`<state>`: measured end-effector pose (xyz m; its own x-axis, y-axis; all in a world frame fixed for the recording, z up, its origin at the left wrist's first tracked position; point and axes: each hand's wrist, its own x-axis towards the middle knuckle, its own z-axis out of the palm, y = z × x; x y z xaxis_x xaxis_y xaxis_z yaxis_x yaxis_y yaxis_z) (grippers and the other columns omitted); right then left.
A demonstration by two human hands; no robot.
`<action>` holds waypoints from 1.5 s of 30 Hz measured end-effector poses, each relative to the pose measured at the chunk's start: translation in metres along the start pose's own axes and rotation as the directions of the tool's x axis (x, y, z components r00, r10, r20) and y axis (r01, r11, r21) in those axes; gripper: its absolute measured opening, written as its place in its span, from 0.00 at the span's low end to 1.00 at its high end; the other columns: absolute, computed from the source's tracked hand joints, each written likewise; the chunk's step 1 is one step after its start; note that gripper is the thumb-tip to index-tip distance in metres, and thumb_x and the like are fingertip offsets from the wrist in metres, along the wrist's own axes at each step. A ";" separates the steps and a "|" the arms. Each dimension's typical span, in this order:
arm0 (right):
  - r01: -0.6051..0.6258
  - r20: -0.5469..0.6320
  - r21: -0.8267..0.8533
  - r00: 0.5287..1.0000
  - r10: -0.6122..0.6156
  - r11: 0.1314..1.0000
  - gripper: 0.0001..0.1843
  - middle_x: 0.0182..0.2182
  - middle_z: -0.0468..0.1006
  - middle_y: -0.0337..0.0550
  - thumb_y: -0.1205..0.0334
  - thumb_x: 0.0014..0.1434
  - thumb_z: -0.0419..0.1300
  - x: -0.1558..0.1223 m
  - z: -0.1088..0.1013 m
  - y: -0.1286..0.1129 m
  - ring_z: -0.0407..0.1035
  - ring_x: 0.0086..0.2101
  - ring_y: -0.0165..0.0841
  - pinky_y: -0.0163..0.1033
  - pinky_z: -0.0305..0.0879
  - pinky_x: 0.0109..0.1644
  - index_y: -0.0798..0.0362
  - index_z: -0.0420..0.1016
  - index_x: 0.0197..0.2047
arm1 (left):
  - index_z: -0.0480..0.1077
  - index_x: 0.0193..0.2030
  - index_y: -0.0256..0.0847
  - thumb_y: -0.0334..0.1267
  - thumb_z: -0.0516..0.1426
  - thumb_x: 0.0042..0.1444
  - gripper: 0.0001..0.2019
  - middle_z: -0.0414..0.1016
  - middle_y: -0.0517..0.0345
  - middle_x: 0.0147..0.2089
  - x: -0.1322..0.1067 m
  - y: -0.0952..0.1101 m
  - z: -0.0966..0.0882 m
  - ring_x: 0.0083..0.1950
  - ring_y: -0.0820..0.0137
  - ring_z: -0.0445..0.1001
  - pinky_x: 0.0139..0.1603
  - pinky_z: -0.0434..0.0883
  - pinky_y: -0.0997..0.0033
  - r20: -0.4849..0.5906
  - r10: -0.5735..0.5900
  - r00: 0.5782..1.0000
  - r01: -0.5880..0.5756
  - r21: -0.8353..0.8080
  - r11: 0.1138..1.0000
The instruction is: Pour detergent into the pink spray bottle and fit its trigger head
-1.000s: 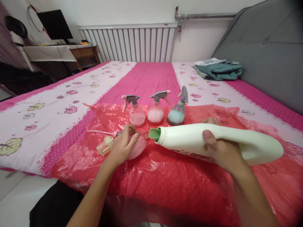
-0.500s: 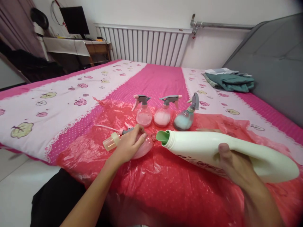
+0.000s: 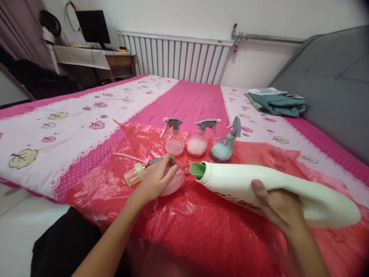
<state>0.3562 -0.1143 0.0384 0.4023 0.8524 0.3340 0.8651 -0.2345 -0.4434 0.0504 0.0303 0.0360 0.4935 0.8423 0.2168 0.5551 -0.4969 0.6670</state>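
My left hand [image 3: 158,176] is closed around the clear pink body of a spray bottle [image 3: 176,184], which lies tilted with its uncovered neck facing right. My right hand [image 3: 281,206] grips a large pale green detergent bottle [image 3: 239,177] from its near side, thumb on top. That big bottle is tipped almost level, and its green spout [image 3: 197,168] sits right beside the small bottle's neck; I cannot tell whether they touch. A detached pink-and-grey trigger sprayer [image 3: 150,161] with its tube lies behind my left hand. Beside it is a translucent yellowish cap [image 3: 134,175].
Three spray bottles stand behind: two pink ones [image 3: 174,145] [image 3: 196,145] and a teal one [image 3: 223,149]. A red plastic sheet [image 3: 190,231] covers the near part of the bed [image 3: 198,96]. Folded cloths [image 3: 281,103] lie by the grey headboard [image 3: 331,77].
My right hand has shifted a little along the detergent bottle toward its mouth. The camera view has moved slightly. My left hand keeps its hold on the small bottle.
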 end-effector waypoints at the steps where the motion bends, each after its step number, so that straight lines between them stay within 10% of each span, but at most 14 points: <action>1: -0.037 -0.022 0.003 0.999 0.037 0.999 0.42 0.47 0.80 0.60 0.29 0.69 0.39 -0.002 0.000 -0.004 0.71 0.58 0.61 0.64 0.68 0.60 0.54 0.78 0.57 | 0.63 0.45 0.46 0.53 0.46 0.70 0.14 0.81 0.52 0.44 0.000 -0.001 0.000 0.44 0.53 0.80 0.47 0.68 0.55 -0.001 0.000 1.000 0.000 0.003 1.000; 7: -0.040 0.039 0.086 0.999 0.036 0.996 0.38 0.43 0.81 0.48 0.26 0.68 0.40 0.000 -0.011 -0.029 0.75 0.46 0.54 0.57 0.66 0.51 0.46 0.74 0.57 | 0.63 0.45 0.46 0.54 0.46 0.70 0.15 0.80 0.53 0.43 0.001 -0.003 0.001 0.44 0.54 0.79 0.46 0.68 0.56 0.014 0.003 1.000 -0.003 0.009 1.000; 14: -0.015 0.104 0.051 0.994 0.009 0.999 0.39 0.37 0.79 0.46 0.22 0.62 0.47 0.012 -0.012 -0.003 0.75 0.35 0.48 0.44 0.63 0.34 0.48 0.70 0.53 | 0.65 0.45 0.46 0.56 0.46 0.69 0.17 0.81 0.51 0.44 0.002 -0.003 0.001 0.45 0.53 0.80 0.48 0.70 0.54 0.005 -0.005 1.000 0.004 0.009 1.000; 24: -0.058 0.096 0.058 0.994 0.052 0.997 0.45 0.42 0.81 0.51 0.19 0.59 0.43 0.011 -0.011 -0.010 0.75 0.50 0.56 0.56 0.68 0.51 0.49 0.74 0.53 | 0.65 0.46 0.45 0.57 0.46 0.70 0.18 0.81 0.49 0.47 0.003 -0.002 0.002 0.47 0.51 0.80 0.50 0.69 0.52 0.016 -0.021 1.000 0.021 0.000 1.000; 45: -0.025 0.135 0.025 0.991 0.021 0.999 0.43 0.48 0.81 0.53 0.23 0.65 0.45 0.011 -0.006 0.011 0.74 0.56 0.55 0.52 0.72 0.53 0.49 0.75 0.61 | 0.64 0.46 0.45 0.57 0.46 0.69 0.18 0.80 0.50 0.45 0.004 -0.005 0.002 0.45 0.51 0.79 0.48 0.68 0.53 0.012 -0.010 1.000 0.010 -0.011 1.000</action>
<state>0.3720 -0.1102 0.0426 0.3764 0.9026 0.2088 0.8470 -0.2439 -0.4724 0.0512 0.0358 0.0326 0.4964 0.8444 0.2014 0.5527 -0.4863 0.6767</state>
